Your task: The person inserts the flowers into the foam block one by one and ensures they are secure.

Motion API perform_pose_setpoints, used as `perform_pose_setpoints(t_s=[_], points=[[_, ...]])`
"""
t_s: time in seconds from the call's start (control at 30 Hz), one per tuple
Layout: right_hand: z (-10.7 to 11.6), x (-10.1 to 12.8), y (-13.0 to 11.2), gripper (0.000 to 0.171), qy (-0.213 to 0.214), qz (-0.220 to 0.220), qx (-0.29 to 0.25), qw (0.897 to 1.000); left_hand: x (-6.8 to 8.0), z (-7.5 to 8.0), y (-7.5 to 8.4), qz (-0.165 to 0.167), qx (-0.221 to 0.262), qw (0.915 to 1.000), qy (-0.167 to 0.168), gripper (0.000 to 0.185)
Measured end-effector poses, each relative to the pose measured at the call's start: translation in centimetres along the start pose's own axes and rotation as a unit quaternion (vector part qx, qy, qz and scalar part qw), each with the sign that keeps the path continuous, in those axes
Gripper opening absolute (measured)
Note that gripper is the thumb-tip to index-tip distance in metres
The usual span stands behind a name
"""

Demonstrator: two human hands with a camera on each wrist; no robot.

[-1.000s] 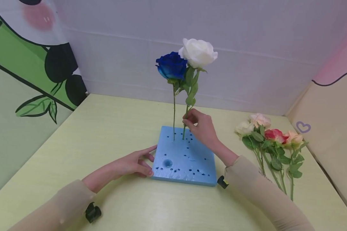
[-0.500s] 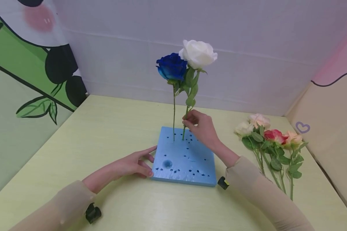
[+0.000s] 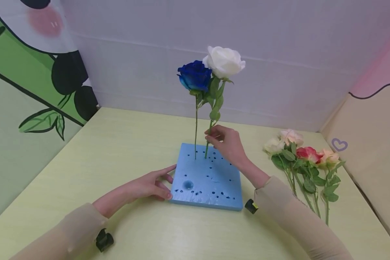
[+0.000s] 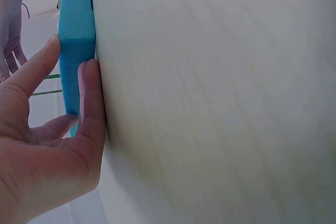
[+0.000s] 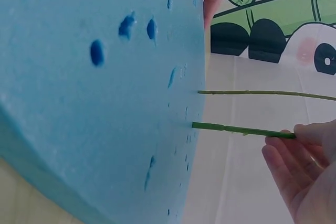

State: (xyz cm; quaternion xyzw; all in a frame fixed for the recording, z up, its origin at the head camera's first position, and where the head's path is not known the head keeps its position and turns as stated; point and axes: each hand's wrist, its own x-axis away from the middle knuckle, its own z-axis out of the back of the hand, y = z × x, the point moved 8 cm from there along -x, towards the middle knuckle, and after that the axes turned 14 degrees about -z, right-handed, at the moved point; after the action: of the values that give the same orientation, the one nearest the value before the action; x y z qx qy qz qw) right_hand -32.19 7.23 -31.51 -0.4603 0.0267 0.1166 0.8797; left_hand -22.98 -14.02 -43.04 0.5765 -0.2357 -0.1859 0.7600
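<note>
- Head view: A person's right hand [image 3: 226, 143] pinches the lower stem of a white rose [image 3: 224, 61], whose foot is already sunk in a hole near the far edge of a blue foam block [image 3: 211, 184] on a pale yellow-green table [image 3: 123, 141]. A blue rose [image 3: 194, 75] stands upright in the hole just to its left, the two blooms nearly touching. The left hand [image 3: 151, 185] lies flat, fingers straight, braced against the block's left edge. By the look of it, two stems are planted and the work is far from done: a loose bunch of roses [image 3: 300, 155] in cream, pink and red lies on the table to the right, well apart from the block. The block is square, flat and pocked with many small holes plus one larger dimple near its front left corner.
- Left wrist view: The straight fingers [image 4: 89, 103] press the block's side where it meets the table; they grip nothing.
- Right wrist view: The green stem [image 5: 236, 129] of the white rose enters the foam, with fingertips [image 5: 307, 132] closed round it a little above the surface; the blue rose's thinner stem runs parallel just beside it.
</note>
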Motion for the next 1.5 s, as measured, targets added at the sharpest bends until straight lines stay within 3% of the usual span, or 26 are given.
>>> perform_pose_setpoints(t_s=[1.17, 1.5], points=[[-0.33, 0.04, -0.13, 0.013, 0.013, 0.031, 0.016, 0.999, -0.12, -0.09, 0.12, -0.001, 0.003, 1.0000, -0.006, 0.095], [-0.09, 0.18, 0.23, 0.024, 0.008, 0.020, 0.001, 1.000, -0.08, -0.10, -0.10, -0.003, 0.006, 1.0000, -0.003, 0.095]])
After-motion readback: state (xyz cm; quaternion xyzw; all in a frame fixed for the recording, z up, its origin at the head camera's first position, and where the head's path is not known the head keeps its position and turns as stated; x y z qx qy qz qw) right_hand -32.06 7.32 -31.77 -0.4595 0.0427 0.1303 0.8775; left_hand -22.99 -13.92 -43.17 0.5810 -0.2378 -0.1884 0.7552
